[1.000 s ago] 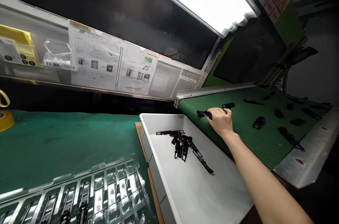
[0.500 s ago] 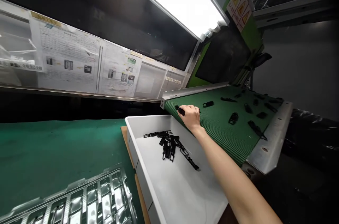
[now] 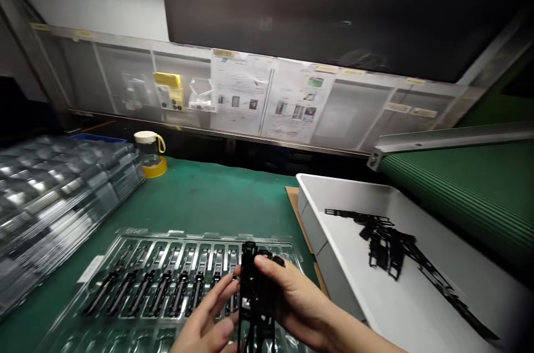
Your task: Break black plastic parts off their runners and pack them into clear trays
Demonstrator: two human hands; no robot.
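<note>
Right hand [image 3: 302, 300] is clamping a bunch of black parts [image 3: 249, 286], thumb pressing over the near face, other fingers hiding behind; exact count is not showing, parts are overlapping. Left hand [image 3: 202, 325] is sitting just left of the bunch, palm side facing it, fingers standing apart from the thumb with nothing showing between; tips are ending right at the bunch's left edge, can't tell if they're touching. Key relation: bunch is lying between the two hands, immediately right of the left fingers, long axis running up the view, top end poking out above the right thumb, lower end running off the bottom of the frame. Right hand is the nearer one, being on it. Bunch is standing in front of the right end of the clear tray [image 3: 139, 336], so that end is being partly hidden. Seated pieces [image 3: 181, 291] are lying side by side in the tray's slots, long axes running away from the person, roughly matching the bunch. Tray is resting on the green table [image 3: 225, 189]; white bin [image 3: 417, 314] is sitting to the right, loose pile [image 3: 391, 250] lying inside it, green belt [image 3: 471, 186] running beyond
</note>
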